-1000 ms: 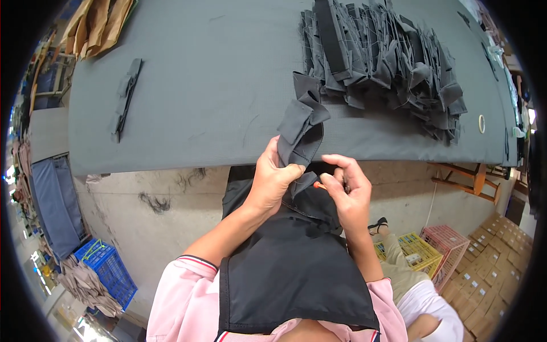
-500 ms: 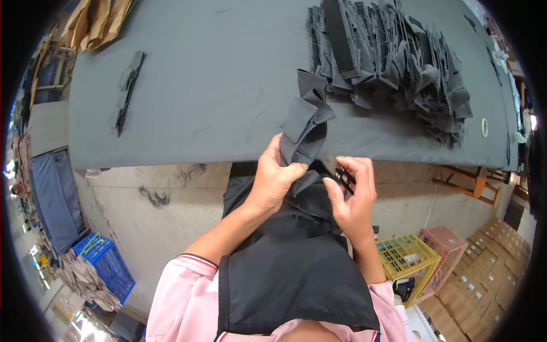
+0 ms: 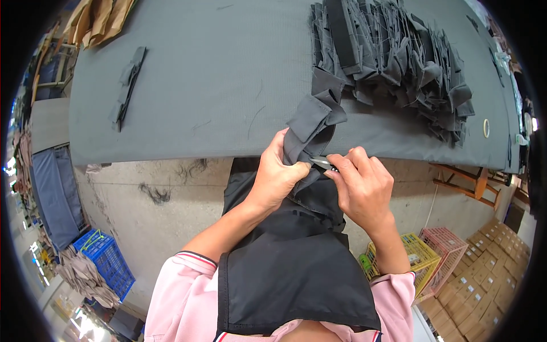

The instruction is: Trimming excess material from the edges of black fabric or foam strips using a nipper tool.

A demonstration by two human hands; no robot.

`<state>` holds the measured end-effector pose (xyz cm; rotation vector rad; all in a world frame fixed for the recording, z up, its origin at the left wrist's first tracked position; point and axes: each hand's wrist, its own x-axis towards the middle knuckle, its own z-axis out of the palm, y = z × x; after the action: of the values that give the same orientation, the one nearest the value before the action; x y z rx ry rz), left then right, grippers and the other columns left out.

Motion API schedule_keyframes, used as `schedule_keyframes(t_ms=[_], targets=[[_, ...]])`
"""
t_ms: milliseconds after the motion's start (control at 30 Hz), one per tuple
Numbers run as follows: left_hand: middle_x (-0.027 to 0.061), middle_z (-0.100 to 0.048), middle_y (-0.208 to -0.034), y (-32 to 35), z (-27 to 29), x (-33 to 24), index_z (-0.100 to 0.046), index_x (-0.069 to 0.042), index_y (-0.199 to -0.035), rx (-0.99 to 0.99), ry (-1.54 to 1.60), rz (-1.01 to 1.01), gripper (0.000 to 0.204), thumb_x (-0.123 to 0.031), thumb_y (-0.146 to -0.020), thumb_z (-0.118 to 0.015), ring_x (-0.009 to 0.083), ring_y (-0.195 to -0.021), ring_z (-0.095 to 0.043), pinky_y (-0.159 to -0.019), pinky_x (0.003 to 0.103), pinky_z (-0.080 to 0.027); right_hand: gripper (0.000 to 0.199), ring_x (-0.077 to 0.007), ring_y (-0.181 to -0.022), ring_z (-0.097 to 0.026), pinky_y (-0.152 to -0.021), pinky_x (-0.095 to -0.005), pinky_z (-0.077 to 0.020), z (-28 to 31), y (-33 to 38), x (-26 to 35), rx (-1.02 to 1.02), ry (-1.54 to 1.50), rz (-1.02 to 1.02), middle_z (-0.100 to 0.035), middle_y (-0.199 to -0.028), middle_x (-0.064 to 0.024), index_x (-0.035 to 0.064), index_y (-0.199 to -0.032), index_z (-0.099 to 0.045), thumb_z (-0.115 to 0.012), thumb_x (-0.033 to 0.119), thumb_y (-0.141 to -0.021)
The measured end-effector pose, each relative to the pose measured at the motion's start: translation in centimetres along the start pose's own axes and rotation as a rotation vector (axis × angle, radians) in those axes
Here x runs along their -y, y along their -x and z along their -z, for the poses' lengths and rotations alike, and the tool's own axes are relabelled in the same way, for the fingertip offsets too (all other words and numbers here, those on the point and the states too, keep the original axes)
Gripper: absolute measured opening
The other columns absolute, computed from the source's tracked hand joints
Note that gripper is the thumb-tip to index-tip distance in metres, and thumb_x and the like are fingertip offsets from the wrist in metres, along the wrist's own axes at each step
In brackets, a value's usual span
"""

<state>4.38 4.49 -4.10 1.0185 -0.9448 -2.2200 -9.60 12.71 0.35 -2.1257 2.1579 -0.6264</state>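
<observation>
My left hand (image 3: 272, 178) is closed on a dark grey sewn fabric piece (image 3: 307, 121), its thumb pressing the near end. The piece stretches from that hand over the table's front edge toward a large bunch of similar grey fabric pieces (image 3: 393, 62). In my right hand (image 3: 364, 185) is a pair of thread snips (image 3: 322, 162), gripped between thumb and fingers. Their metal blades point left and meet the cloth just beside my left thumb. Most of the handle is hidden by my right fingers.
A grey-covered table (image 3: 194, 85) spans the front, with a narrow folded fabric strip (image 3: 128, 91) at left and a tape roll (image 3: 486, 128) at right. Blue (image 3: 108, 265), yellow (image 3: 419, 251) and pink (image 3: 444, 251) crates stand on the floor. Cardboard boxes (image 3: 484, 273) lie lower right.
My right hand has turned and risen, bringing the snips' blades against the cloth by my left thumb. The fabric piece has shifted slightly right.
</observation>
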Motion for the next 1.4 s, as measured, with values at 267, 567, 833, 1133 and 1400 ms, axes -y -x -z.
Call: schedule_keyframes(t_ms=[267,567,833,1133,1400], targets=[[0.0061,-0.054,-0.112,0.1,0.3,0.5,-0.042,0.003,-0.124,-0.024,0.003,-0.005,0.056,0.007,-0.070,-0.056,0.0106,-0.099,-0.052,-0.087,0.024,-0.041,0.020,-0.0193,-0.057,-0.051,-0.052,-0.0299,-0.0397,-0.2,0.9,0.1,-0.060,-0.092,-0.137,-0.048,-0.073,-0.0034,0.0077,-0.087,-0.062,-0.069,0.013,-0.069],[0.0059,-0.056,-0.110,0.0,0.3,1.0,-0.045,0.003,-0.121,-0.085,-0.074,-0.045,0.052,0.008,-0.070,-0.055,0.0111,-0.097,-0.054,-0.087,0.025,-0.042,0.015,-0.0229,-0.055,-0.052,-0.051,-0.0323,-0.0408,-0.1,-0.1,1.2,0.046,-0.100,-0.232,-0.049,-0.074,-0.0061,0.0052,-0.084,-0.059,-0.068,0.007,-0.072],[0.0074,-0.054,-0.110,0.1,0.3,0.8,-0.040,0.005,-0.125,-0.064,-0.093,-0.034,0.056,0.006,-0.072,-0.057,0.0122,-0.101,-0.051,-0.088,0.025,-0.040,0.014,-0.0230,-0.056,-0.055,-0.051,-0.0319,-0.0431,-1.0,0.0,1.4,0.050,-0.179,-0.304,-0.050,-0.077,-0.0061,0.0052,-0.084,-0.058,-0.067,0.009,-0.074],[0.0051,-0.055,-0.110,0.2,0.2,0.9,-0.045,0.002,-0.120,-0.109,-0.110,-0.051,0.051,0.008,-0.070,-0.055,0.0106,-0.099,-0.052,-0.089,0.024,-0.041,0.013,-0.0240,-0.056,-0.057,-0.051,-0.0325,-0.0437,-1.9,0.1,1.8,0.023,-0.228,-0.361,-0.051,-0.079,-0.0056,0.0052,-0.083,-0.057,-0.066,0.011,-0.075],[0.0064,-0.054,-0.112,0.0,0.5,1.1,-0.044,0.003,-0.121,-0.108,-0.114,-0.047,0.051,0.007,-0.071,-0.055,0.0117,-0.101,-0.052,-0.091,0.026,-0.040,0.013,-0.0239,-0.056,-0.056,-0.051,-0.0333,-0.0429,-2.1,1.1,1.5,-0.067,-0.320,-0.433,-0.051,-0.077,-0.0052,0.0061,-0.082,-0.057,-0.066,0.010,-0.074]])
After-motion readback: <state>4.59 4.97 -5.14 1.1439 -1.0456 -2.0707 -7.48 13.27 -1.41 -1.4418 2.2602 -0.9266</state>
